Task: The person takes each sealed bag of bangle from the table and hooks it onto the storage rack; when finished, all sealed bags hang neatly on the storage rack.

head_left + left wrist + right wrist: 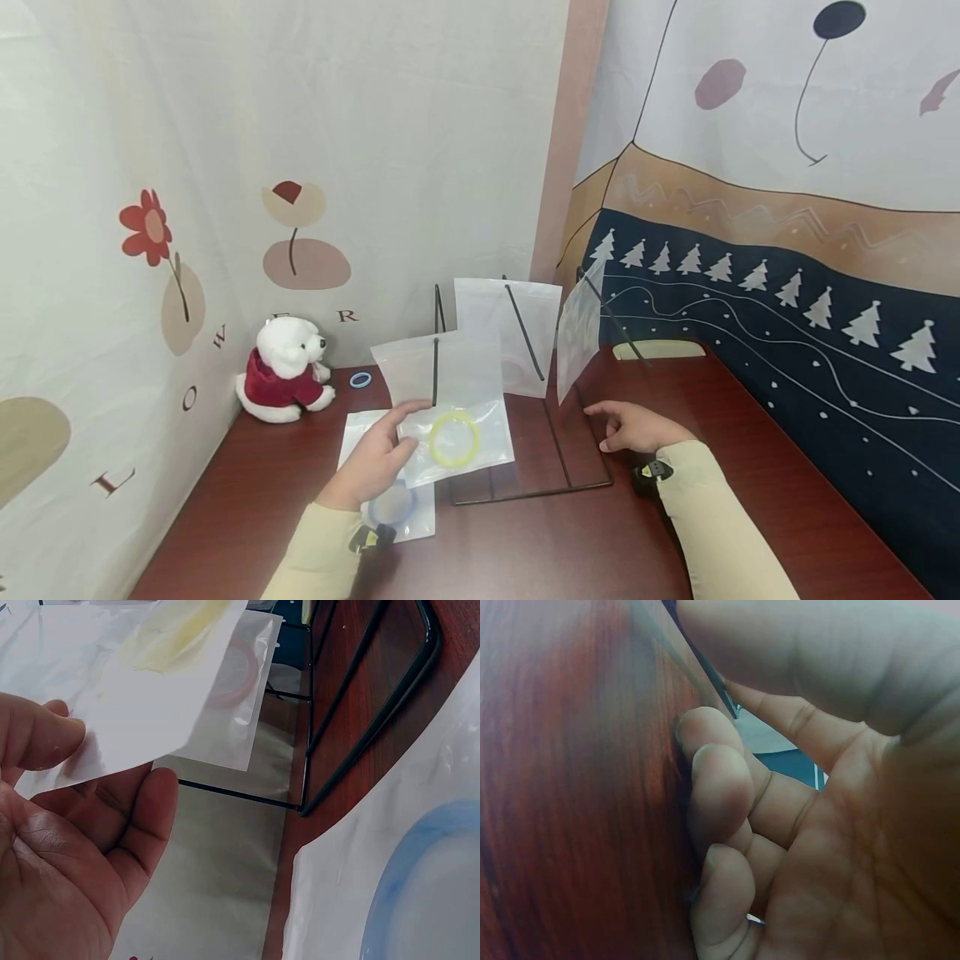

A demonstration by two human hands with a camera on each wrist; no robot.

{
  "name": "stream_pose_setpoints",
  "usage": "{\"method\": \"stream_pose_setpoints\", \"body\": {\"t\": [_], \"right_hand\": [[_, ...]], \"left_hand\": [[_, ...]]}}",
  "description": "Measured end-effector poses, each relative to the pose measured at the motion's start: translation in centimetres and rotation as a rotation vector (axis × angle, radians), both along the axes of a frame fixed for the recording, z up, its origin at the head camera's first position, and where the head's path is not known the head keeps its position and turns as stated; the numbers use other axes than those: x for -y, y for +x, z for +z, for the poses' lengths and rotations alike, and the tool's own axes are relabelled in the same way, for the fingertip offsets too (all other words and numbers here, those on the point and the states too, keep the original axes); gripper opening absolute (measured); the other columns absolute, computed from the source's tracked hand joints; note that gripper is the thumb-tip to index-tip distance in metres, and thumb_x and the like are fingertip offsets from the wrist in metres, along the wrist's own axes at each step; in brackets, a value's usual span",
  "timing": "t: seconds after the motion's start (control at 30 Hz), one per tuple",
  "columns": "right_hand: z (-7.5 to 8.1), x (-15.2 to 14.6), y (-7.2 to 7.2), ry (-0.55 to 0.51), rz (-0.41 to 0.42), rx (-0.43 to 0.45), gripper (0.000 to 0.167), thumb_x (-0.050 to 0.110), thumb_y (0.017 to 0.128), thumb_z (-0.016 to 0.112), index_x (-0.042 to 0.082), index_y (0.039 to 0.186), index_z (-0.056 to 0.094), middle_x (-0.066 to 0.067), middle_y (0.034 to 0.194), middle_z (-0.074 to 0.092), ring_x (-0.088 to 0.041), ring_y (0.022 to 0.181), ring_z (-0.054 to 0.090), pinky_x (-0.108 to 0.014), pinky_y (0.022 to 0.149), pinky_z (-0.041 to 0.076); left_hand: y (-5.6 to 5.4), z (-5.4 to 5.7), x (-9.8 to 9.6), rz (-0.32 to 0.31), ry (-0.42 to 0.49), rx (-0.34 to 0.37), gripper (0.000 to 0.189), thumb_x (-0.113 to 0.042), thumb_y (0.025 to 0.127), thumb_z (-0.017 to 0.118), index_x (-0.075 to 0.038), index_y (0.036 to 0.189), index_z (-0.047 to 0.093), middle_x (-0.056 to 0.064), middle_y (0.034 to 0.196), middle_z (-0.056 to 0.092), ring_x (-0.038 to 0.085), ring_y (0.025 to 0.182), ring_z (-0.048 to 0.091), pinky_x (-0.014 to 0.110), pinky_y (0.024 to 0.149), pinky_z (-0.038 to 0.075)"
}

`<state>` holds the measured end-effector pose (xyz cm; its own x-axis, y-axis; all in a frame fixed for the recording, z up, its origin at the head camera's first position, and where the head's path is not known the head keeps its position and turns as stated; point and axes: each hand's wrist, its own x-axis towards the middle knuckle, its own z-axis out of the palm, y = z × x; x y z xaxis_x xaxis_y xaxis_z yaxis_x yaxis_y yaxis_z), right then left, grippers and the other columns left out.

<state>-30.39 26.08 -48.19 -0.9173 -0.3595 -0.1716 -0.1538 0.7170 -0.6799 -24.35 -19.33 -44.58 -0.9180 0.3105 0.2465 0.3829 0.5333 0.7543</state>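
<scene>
In the head view my left hand (375, 458) pinches the lower left edge of a clear bag with a yellow ring (454, 438) inside. In the left wrist view the thumb lies on top and fingers underneath. A black rod (435, 371) of a wire rack crosses in front of the bag's upper part. My right hand (645, 429) is at the rack's right side, fingertips by its base wire (597, 446). In the right wrist view its fingers (724, 787) are loosely bent near the tabletop; any contact with the wire is hidden.
Two more bags hang at the rack's other rods: a middle one (487, 333) and a right one (579, 342). A bag with a blue ring (393, 504) lies under my left wrist. A loose blue ring (361, 380) and a white plush bear (288, 375) are at the back left.
</scene>
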Motion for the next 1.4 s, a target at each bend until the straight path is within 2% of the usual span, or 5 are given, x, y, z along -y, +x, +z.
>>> {"method": "stream_pose_setpoints", "body": {"t": [0.27, 0.53, 1.1, 1.33, 1.4], "right_hand": [[-0.11, -0.05, -0.25, -0.001, -0.003, 0.006, 0.060, 0.003, 0.089, 0.078, 0.009, 0.146, 0.060, -0.003, 0.076, 0.058, -0.019, 0.068, 0.054, -0.033, 0.059, 0.046], [-0.05, 0.00, -0.17, -0.004, -0.014, 0.010, 0.060, 0.002, 0.088, 0.078, 0.010, 0.145, 0.061, -0.004, 0.076, 0.058, -0.019, 0.069, 0.054, -0.034, 0.059, 0.046], [0.06, 0.08, -0.05, -0.007, -0.012, 0.019, 0.059, 0.003, 0.090, 0.078, 0.010, 0.146, 0.060, -0.003, 0.074, 0.057, -0.018, 0.067, 0.053, -0.032, 0.059, 0.045], [0.03, 0.01, -0.06, -0.016, -0.008, 0.023, 0.060, 0.003, 0.090, 0.078, 0.010, 0.146, 0.060, -0.003, 0.075, 0.058, -0.019, 0.067, 0.054, -0.033, 0.060, 0.046], [0.02, 0.00, -0.03, -0.016, -0.009, 0.024, 0.059, 0.003, 0.090, 0.078, 0.010, 0.146, 0.060, -0.003, 0.075, 0.058, -0.018, 0.067, 0.054, -0.033, 0.060, 0.047]], "left_hand": [[0.01, 0.06, -0.03, 0.025, 0.055, 0.022, 0.063, 0.001, 0.098, 0.057, -0.027, 0.154, 0.051, 0.002, 0.068, 0.045, 0.009, 0.049, 0.039, 0.027, 0.049, 0.043], [0.02, -0.21, -0.11, 0.052, 0.087, -0.049, 0.067, 0.004, 0.098, 0.059, -0.023, 0.158, 0.047, 0.009, 0.162, 0.048, 0.023, 0.120, 0.056, 0.038, 0.100, 0.049], [-0.05, -0.13, -0.11, 0.093, 0.280, -0.110, 0.072, 0.011, 0.097, 0.054, -0.017, 0.162, 0.040, 0.016, 0.167, 0.038, 0.029, 0.147, 0.038, 0.004, 0.107, 0.031], [0.03, -0.01, 0.02, 0.016, 0.326, -0.098, 0.078, 0.014, 0.097, 0.053, -0.015, 0.166, 0.030, 0.024, 0.163, 0.036, 0.016, 0.121, 0.054, 0.006, 0.095, 0.041], [0.01, 0.08, 0.05, -0.026, 0.351, -0.081, 0.080, 0.015, 0.097, 0.050, -0.014, 0.168, 0.025, 0.020, 0.173, 0.021, 0.023, 0.147, 0.040, 0.005, 0.106, 0.036]]}}
